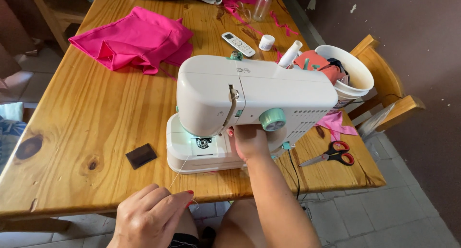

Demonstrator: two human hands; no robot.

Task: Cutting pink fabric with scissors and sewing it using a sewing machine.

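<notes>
While left hand (152,215) pinches thread (178,173), white bucket (353,75) stands right.

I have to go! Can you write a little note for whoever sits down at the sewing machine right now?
Left hand: pinches the thread at the table edge; it runs up to the sewing machine.
Right hand: reaches under the machine's arm, by the needle area.
Done: bobbin cover off, bobbin showing.
Left: no cloth under the needle; pink fabric lies far left, scissors on the right.
</notes>
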